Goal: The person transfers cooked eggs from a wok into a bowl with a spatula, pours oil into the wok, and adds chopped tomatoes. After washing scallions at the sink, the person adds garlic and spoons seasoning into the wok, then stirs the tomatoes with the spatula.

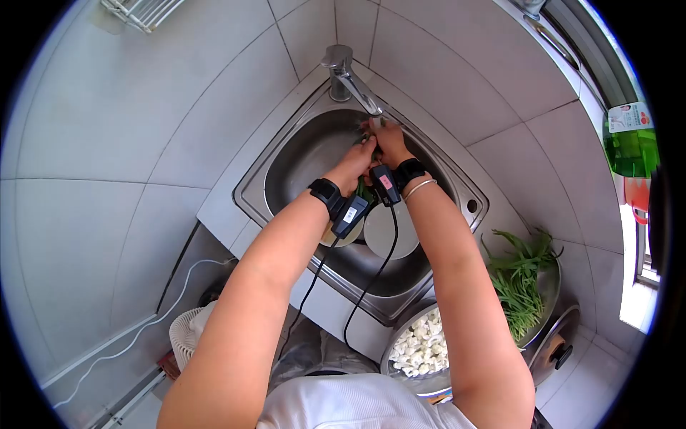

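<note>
Under the running faucet [350, 75], my left hand [354, 161] and my right hand [390, 140] are close together inside the steel sink [289, 161]. The fingers of both hands are curled around a green leafy vegetable [366, 191], most of which is hidden by the hands and wrists. Some of its green shows below my palms. Beneath my wrists, a white plate [393, 232] lies in the basin, with a pale bowl [341, 236] beside it, partly covered by a wrist device.
A bowl of cut cauliflower [421, 347] stands at the sink's front right. Farther right are a pan of long green vegetables [520, 286] and a glass lid [557, 343]. A green bottle [632, 146] is by the window. Black cables hang from both wrists across the sink's front edge.
</note>
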Demonstrator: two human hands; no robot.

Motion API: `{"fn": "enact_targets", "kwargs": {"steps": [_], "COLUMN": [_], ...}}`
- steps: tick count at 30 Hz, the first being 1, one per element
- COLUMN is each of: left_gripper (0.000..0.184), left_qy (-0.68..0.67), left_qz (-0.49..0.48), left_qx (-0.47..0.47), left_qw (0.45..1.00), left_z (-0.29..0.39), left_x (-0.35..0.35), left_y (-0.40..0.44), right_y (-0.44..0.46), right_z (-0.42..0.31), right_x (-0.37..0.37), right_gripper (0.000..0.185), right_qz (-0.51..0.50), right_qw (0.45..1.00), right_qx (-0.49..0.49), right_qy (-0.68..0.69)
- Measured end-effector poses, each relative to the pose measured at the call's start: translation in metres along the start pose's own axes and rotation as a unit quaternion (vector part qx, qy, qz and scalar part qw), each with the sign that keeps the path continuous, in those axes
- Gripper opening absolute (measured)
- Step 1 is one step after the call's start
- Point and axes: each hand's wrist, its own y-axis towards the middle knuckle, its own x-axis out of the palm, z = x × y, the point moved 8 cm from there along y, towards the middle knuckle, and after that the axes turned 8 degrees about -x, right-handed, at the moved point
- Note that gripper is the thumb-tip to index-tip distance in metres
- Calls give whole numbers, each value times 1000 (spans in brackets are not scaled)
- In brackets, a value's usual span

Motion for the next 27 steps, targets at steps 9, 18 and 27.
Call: {"fn": "enact_targets", "kwargs": {"steps": [9,18,27], "left_gripper": [19,38,28], "left_qy": [-81,-1,8], "left_qz": [-183,-128,-3], "left_qx": [-67,-123,27], "left_qw": [978,984,1000], "left_z": [-6,-8,7], "left_x": [-7,-12,-26], "left_y": [23,-5,11], "right_y": [-29,-7,-29], "right_z": [-9,9,-38], "right_x": [30,18,6], "right_gripper": [35,17,23], "right_qz": [-181,-123,-136], "right_qw": [972,985,974], "right_qx": [82,56,-25], "right_qy": [124,108,-181]}}
